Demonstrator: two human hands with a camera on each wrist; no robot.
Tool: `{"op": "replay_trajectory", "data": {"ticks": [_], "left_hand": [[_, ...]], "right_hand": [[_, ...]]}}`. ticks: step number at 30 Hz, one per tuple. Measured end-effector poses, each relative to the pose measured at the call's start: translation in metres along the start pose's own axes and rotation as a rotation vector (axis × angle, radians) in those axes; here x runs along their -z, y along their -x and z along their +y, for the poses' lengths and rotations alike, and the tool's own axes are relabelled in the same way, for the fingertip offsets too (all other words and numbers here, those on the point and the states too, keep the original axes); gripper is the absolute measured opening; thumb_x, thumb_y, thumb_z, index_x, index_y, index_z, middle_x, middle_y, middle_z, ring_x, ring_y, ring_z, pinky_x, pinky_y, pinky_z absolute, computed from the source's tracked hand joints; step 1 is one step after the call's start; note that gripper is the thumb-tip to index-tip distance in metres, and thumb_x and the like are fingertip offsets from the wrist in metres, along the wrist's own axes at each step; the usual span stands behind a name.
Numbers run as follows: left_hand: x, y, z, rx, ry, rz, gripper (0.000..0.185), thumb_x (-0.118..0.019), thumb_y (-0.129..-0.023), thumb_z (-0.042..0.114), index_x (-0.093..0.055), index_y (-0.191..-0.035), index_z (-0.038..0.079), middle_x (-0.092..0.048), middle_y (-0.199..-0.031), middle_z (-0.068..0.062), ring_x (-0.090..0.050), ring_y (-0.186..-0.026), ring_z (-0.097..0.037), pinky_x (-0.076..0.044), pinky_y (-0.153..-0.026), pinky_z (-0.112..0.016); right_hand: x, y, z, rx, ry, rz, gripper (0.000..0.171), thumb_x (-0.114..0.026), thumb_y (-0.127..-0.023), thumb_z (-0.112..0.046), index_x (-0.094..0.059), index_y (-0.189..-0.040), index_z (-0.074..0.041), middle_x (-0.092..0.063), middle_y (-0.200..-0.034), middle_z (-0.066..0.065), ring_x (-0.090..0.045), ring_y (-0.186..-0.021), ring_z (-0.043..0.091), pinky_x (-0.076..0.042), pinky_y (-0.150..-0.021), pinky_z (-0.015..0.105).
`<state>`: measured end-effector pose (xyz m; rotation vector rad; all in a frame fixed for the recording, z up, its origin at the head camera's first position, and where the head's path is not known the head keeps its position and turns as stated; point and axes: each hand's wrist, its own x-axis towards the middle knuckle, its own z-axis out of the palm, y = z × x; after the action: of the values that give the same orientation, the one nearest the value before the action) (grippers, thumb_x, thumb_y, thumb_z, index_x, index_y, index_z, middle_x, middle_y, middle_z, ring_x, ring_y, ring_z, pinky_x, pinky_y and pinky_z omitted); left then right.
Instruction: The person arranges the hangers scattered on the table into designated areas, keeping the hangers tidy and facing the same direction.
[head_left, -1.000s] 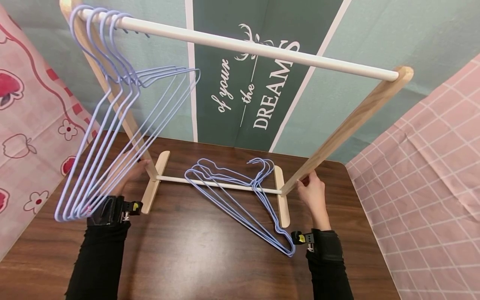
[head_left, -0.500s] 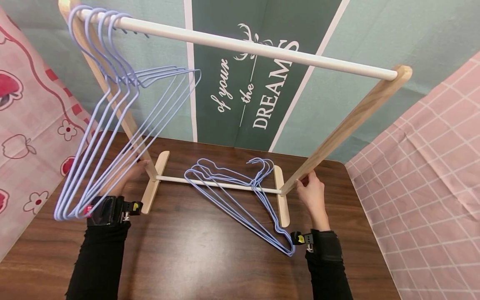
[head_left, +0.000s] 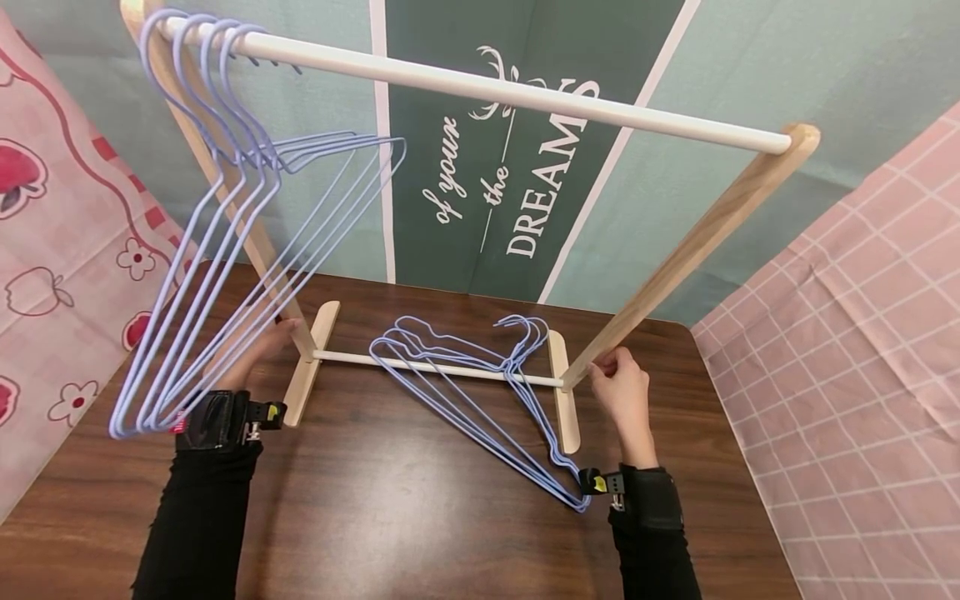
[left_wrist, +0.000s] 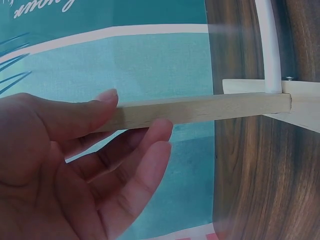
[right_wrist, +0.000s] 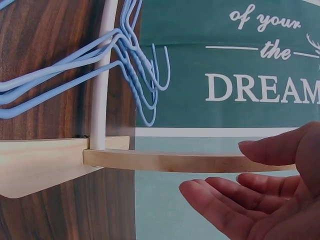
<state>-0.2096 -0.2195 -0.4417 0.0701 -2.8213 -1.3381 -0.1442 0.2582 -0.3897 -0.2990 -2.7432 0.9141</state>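
A small clothes rack stands on the table, with pale wooden side posts and a white top rod [head_left: 480,86]. My left hand [head_left: 272,337] holds the left post [left_wrist: 200,109] low down, thumb on one side and fingers curled on the other. Likewise, my right hand [head_left: 624,398] pinches the lower right post [right_wrist: 175,162] between thumb and fingers. Several lilac-blue clothes hangers [head_left: 268,158] hang bunched at the rod's left end, partly covering my left hand in the head view. More hangers [head_left: 512,367] lie in a pile across the lower bar [head_left: 352,359], their hooks toward the right.
The rack's wooden feet [head_left: 568,425] rest on the brown table [head_left: 390,533]. Behind it hangs a green cloth [head_left: 442,250] with white lettering. Pink patterned cloth [head_left: 67,275] borders the left side and pink checked cloth [head_left: 847,350] the right.
The rack's upper right end has shifted slightly left and up in the head view. My right hand and wrist have moved a little left with it. The left hand looks nearly still.
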Motion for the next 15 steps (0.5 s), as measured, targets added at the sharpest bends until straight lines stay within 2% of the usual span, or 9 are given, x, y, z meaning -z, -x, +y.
{"op": "replay_trajectory", "data": {"ticks": [2,5,6,9,10,12,13,15], "left_hand": [[-0.002,-0.001,-0.004,-0.026,0.053,0.011,0.033,-0.056,-0.088,0.004,-0.044,-0.107,-0.020,-0.054,-0.093,-0.036,-0.060,-0.077,-0.038,-0.051,-0.061,-0.035],[-0.015,-0.024,-0.049,-0.061,0.189,-0.012,0.038,-0.058,-0.088,0.007,-0.042,-0.112,-0.017,-0.053,-0.094,-0.035,-0.061,-0.078,-0.038,-0.052,-0.062,-0.037],[-0.018,-0.032,-0.064,-0.074,0.213,-0.024,0.041,-0.060,-0.088,0.011,-0.042,-0.113,-0.016,-0.054,-0.094,-0.035,-0.060,-0.080,-0.040,-0.052,-0.063,-0.040],[-0.031,-0.054,-0.104,-0.105,0.249,-0.011,0.042,-0.063,-0.085,0.010,-0.042,-0.111,-0.015,-0.054,-0.088,-0.033,-0.061,-0.072,-0.036,-0.052,-0.057,-0.037],[-0.031,-0.054,-0.106,-0.117,0.229,0.004,0.041,-0.064,-0.084,0.010,-0.042,-0.109,-0.015,-0.055,-0.086,-0.033,-0.060,-0.070,-0.034,-0.051,-0.054,-0.034],[-0.034,-0.057,-0.108,-0.099,0.149,0.020,0.041,-0.060,-0.087,0.007,-0.040,-0.112,-0.018,-0.052,-0.091,-0.037,-0.059,-0.074,-0.040,-0.050,-0.056,-0.037],[-0.034,-0.055,-0.104,-0.102,0.102,0.032,0.039,-0.058,-0.087,0.005,-0.040,-0.111,-0.020,-0.052,-0.090,-0.039,-0.058,-0.073,-0.041,-0.049,-0.054,-0.034],[-0.032,-0.050,-0.094,-0.088,0.046,0.044,0.039,-0.055,-0.089,0.004,-0.039,-0.113,-0.022,-0.050,-0.095,-0.040,-0.056,-0.079,-0.045,-0.049,-0.057,-0.037]], "right_hand": [[0.000,0.001,-0.001,-0.007,0.004,0.003,0.013,-0.061,-0.083,-0.008,-0.053,-0.085,0.002,-0.057,-0.074,0.016,-0.053,-0.063,0.026,-0.038,-0.051,0.029],[0.001,0.002,-0.001,-0.018,0.007,-0.007,0.013,-0.061,-0.083,-0.009,-0.053,-0.083,0.002,-0.056,-0.070,0.014,-0.052,-0.059,0.024,-0.037,-0.048,0.029],[0.001,0.003,-0.001,-0.023,0.009,-0.013,0.013,-0.060,-0.083,-0.009,-0.053,-0.082,0.001,-0.056,-0.069,0.014,-0.053,-0.057,0.023,-0.038,-0.048,0.028],[0.000,0.003,-0.001,-0.038,0.006,-0.039,0.014,-0.060,-0.084,-0.010,-0.052,-0.080,0.000,-0.057,-0.064,0.012,-0.053,-0.052,0.018,-0.038,-0.045,0.028],[0.000,0.004,-0.001,-0.044,0.003,-0.049,0.014,-0.060,-0.084,-0.010,-0.051,-0.079,0.000,-0.057,-0.063,0.011,-0.054,-0.050,0.017,-0.038,-0.045,0.028],[-0.001,0.004,0.000,-0.052,0.001,-0.062,0.015,-0.060,-0.084,-0.011,-0.050,-0.078,-0.001,-0.056,-0.060,0.010,-0.053,-0.049,0.015,-0.037,-0.044,0.028],[-0.001,0.005,0.000,-0.055,-0.002,-0.068,0.016,-0.060,-0.084,-0.011,-0.050,-0.077,-0.001,-0.056,-0.059,0.009,-0.052,-0.048,0.015,-0.037,-0.044,0.028],[-0.002,0.005,0.000,-0.050,-0.002,-0.076,0.016,-0.060,-0.084,-0.011,-0.051,-0.076,-0.001,-0.056,-0.058,0.009,-0.052,-0.048,0.015,-0.037,-0.044,0.029]]}}
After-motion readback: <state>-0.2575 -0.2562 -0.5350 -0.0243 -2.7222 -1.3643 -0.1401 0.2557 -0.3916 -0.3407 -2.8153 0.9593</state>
